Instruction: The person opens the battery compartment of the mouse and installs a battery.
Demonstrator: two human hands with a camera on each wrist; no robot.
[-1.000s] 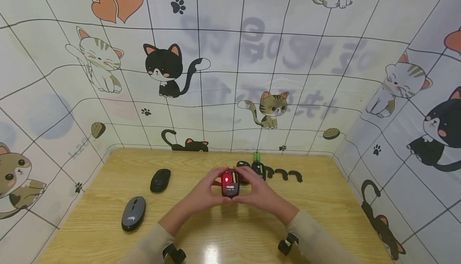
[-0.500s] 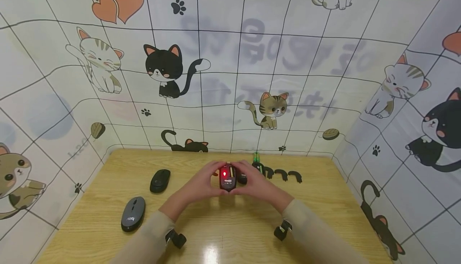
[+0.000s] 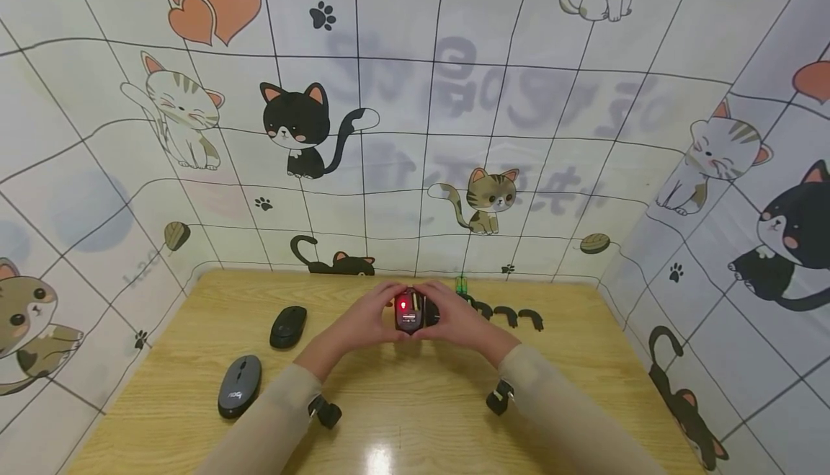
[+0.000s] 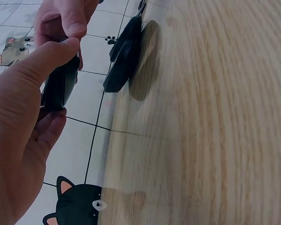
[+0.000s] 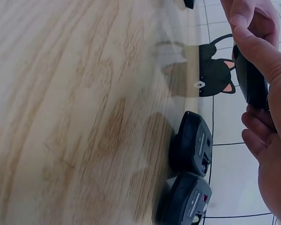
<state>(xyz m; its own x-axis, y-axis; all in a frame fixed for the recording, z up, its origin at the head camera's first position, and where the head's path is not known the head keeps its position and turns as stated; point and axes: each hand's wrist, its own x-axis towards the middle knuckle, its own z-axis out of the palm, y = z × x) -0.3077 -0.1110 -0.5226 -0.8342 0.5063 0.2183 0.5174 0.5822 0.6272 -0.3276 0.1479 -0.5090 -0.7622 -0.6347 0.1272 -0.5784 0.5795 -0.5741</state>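
Observation:
Both hands hold one dark computer mouse, its underside toward me, a red light glowing beside an open slot with a battery-like piece in it. My left hand grips the left side, my right hand the right, thumbs at the near end and fingers at the far end. The left wrist view shows the held mouse edge-on, raised off the table. Beyond it, partly hidden by the right hand, two more black mice lie upturned; the right wrist view shows one mouse beside another mouse.
A black mouse and a grey mouse sit at left on the wooden table. Green batteries lie near the back edge. Several curved black pieces stand right of them. A cat-print wall covering encloses the table.
Both hands have moved away from me toward the back edge, carrying the mouse along, slightly leftward. Their grip looks the same, and the red light stays lit. The other mice have not moved.

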